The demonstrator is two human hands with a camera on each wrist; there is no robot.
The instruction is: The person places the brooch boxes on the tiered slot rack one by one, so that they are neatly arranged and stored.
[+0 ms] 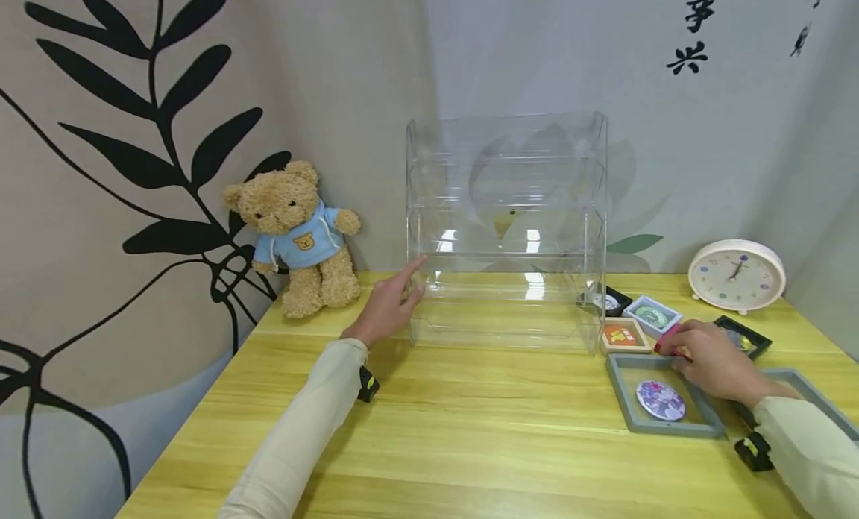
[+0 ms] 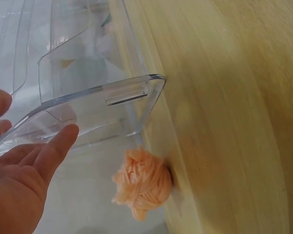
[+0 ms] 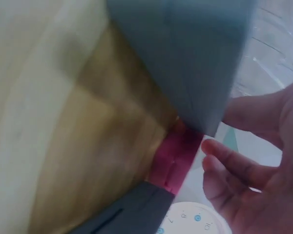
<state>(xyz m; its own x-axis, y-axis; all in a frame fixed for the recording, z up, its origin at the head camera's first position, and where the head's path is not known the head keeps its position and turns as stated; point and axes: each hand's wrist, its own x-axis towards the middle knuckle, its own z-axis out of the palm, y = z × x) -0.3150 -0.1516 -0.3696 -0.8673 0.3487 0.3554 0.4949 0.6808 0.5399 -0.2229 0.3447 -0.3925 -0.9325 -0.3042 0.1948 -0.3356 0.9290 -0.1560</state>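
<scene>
My hands were far apart. My left hand (image 1: pixel 384 303) was at the left side of the clear rack (image 1: pixel 496 314), its pointing finger out straight and its thumb away from it. My right hand (image 1: pixel 721 362) bent over a red frame (image 1: pixel 666 338) just past the grey tray (image 1: pixel 619 396), but I could not tell if my fingers pinched it. The red frame was between a tan frame (image 1: pixel 625 345) and a black frame (image 1: pixel 760 349). A round purple badge (image 1: pixel 661 400) lay in the tray.
</scene>
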